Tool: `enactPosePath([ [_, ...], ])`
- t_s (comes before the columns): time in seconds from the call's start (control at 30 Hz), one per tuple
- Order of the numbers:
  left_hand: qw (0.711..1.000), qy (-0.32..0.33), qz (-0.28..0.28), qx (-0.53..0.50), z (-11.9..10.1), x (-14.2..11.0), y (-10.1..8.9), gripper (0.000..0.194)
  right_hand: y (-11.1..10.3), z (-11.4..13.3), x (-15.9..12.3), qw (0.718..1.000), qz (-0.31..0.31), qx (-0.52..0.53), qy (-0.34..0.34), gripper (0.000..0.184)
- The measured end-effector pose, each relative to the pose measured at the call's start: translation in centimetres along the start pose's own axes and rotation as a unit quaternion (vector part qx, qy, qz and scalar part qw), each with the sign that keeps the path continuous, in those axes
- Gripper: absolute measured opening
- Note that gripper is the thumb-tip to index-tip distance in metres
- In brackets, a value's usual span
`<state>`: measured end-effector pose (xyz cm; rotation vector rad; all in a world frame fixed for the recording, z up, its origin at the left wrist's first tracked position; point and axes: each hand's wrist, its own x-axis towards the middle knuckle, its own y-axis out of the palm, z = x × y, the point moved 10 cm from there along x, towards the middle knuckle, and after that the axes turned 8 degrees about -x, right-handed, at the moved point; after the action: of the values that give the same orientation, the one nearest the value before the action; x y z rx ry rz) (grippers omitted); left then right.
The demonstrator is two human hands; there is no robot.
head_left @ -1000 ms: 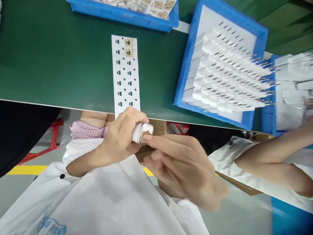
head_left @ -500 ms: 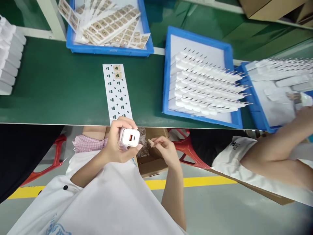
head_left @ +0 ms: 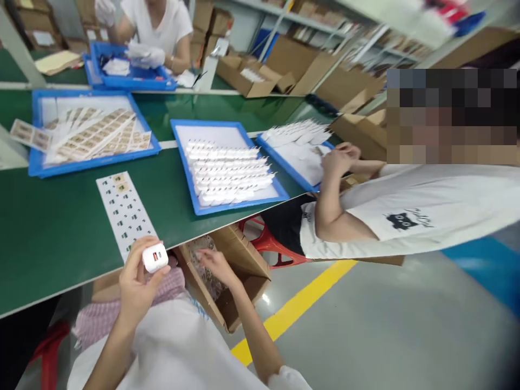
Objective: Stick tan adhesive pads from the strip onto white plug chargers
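Note:
My left hand grips a white charger plug, its end with a red-orange port and a smaller slot facing me. Below the table's front edge, my right hand is over a cardboard box with clear, crumpled scraps inside. Its fingers look loosely apart, slightly blurred, and I see nothing in them. A white sticker sheet lies on the green table just beyond my left hand. It carries rows of small dark cut-outs and a couple of tan stickers near its far end.
A blue tray holds tan sticker strips; another blue tray holds rows of white chargers with prongs up. At right, a co-worker's hands are by a third blue tray. Across the table, a gloved person works over blue trays.
The view has swung right and up, bringing the co-worker and far shelves into sight. My right hand has moved over the box, and the small tan piece it held no longer shows.

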<state>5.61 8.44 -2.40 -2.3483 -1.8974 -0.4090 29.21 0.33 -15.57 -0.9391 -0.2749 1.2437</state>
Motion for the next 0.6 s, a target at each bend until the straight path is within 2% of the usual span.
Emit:
enactPosePath([
  [0.07,0.996,-0.089,-0.001,-0.006,2.2,-0.5,1.5,0.038,-0.9,3.8,-2.1,0.992,-0.042,0.072,-0.09,0.048],
  [0.13,0.986,-0.162,-0.009,-0.026,4.0,-1.1,3.3,0.043,-2.3,6.7,-4.1,0.975,-0.119,0.113,-0.147,0.064],
  [0.23,0.974,-0.217,-0.006,-0.061,5.0,-1.5,6.1,0.047,-4.6,9.1,-6.4,0.942,-0.243,0.138,-0.184,0.041],
  [0.3,0.973,-0.217,-0.001,-0.072,4.9,-1.2,7.5,0.047,-6.1,9.9,-7.0,0.922,-0.304,0.14,-0.193,0.032],
  [0.5,0.983,-0.173,0.026,-0.051,3.6,0.6,10.9,0.044,-10.2,11.2,-8.2,0.878,-0.413,0.088,-0.227,0.041],
  [0.6,0.984,-0.161,0.054,-0.049,3.3,1.3,12.8,0.05,-12.7,10.7,-7.3,0.864,-0.461,0.023,-0.201,0.027],
])
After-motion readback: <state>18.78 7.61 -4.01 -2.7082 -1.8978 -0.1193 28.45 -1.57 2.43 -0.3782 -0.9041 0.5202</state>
